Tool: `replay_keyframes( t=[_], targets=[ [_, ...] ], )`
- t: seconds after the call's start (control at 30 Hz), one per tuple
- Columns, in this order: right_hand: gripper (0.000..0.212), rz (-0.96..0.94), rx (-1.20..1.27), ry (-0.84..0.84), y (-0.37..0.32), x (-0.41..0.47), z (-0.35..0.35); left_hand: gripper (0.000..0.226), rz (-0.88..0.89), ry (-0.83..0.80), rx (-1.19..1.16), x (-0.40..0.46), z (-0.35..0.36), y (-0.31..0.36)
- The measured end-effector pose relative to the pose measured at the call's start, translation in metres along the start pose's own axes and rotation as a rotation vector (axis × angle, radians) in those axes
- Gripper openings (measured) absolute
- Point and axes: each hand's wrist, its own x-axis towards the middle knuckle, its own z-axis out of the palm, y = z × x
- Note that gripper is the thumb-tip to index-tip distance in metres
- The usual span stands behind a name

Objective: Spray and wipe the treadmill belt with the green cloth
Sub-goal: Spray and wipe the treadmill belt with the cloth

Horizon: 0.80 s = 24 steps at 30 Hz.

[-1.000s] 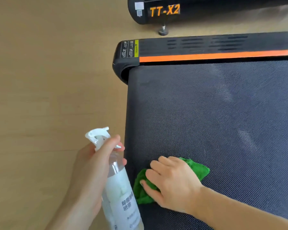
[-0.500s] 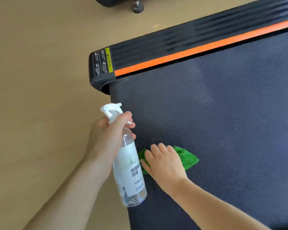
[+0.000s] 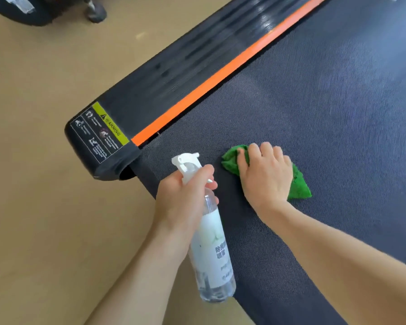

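My right hand (image 3: 266, 177) flat, fingers together, pressing green cloth (image 3: 298, 184) onto treadmill belt (image 3: 326, 109), near belt's end by orange stripe (image 3: 220, 76). Cloth bunched, pokes out both sides of palm. My left hand (image 3: 185, 198) wrapped round neck of spray bottle (image 3: 212, 252), index finger on trigger; nozzle aimed twd side rail w/ warning label (image 3: 101, 132). Bottle hangs over belt edge, above floor (image 3: 45, 207).
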Motion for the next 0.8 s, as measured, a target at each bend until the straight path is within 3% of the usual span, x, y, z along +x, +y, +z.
replay_keyframes(
  t=[0.27,0.43,0.57,0.8],
  targets=[
    [0.038,-0.036,0.037,-0.095,-0.055,-0.106,-0.023,0.023,0.029,-0.162,0.144,-0.008,-0.050,0.007],
    [0.037,-0.430,0.035,-0.024,-0.010,-0.056,-0.013,0.024,0.056,-0.195,0.162,-0.017,-0.061,0.005],
    [0.037,-0.038,-0.036,0.118,0.009,-0.010,0.002,0.024,0.090,-0.173,0.165,-0.007,-0.051,-0.001],
    [0.032,-0.064,0.113,0.037,-0.016,-0.071,-0.015,0.023,0.133,-0.162,0.226,-0.014,-0.017,-0.006]
  ],
)
